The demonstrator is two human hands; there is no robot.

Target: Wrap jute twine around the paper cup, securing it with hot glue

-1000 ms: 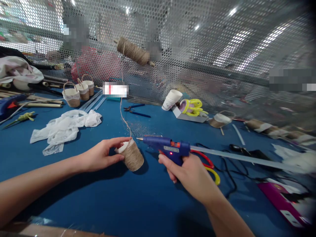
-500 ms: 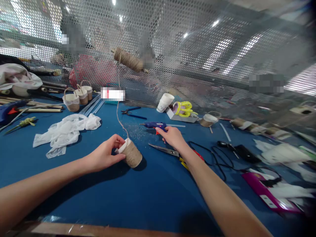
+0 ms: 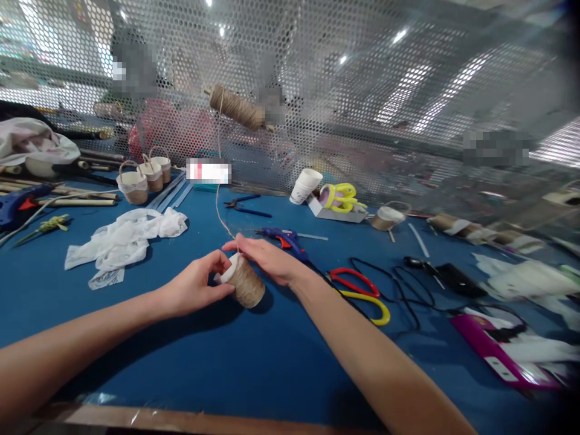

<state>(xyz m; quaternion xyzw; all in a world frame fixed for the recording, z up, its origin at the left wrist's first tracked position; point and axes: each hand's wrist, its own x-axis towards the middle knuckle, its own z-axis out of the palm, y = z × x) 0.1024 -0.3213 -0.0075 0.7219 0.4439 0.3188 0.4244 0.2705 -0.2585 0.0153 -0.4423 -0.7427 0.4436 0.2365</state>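
My left hand (image 3: 199, 283) is closed on a small paper cup (image 3: 250, 285) wrapped in brown twine, thumb outside and fingers at its white rim. The cup is tilted over the blue table, mouth toward the left. My right hand (image 3: 267, 257) reaches in from the right just above the cup, fingertips closed on the twine (image 3: 219, 202) where it meets the rim; part of this grip is hidden. That strand runs up to a twine spool (image 3: 235, 109) on the mesh. Behind my right hand, a blue glue gun (image 3: 285, 238) lies on the table.
Scissors with red and yellow handles (image 3: 356, 284) lie beside my right forearm. White lace (image 3: 129, 238) is at the left, pliers (image 3: 247, 206) behind. Small handled baskets (image 3: 133, 188) stand back left, stacked paper cups (image 3: 304, 186) at the back. A purple power strip (image 3: 484, 344) and cables lie right.
My right hand has let go of the glue gun, which now lies on the table, and has moved left to the twine at the cup's rim. My left hand still holds the cup.
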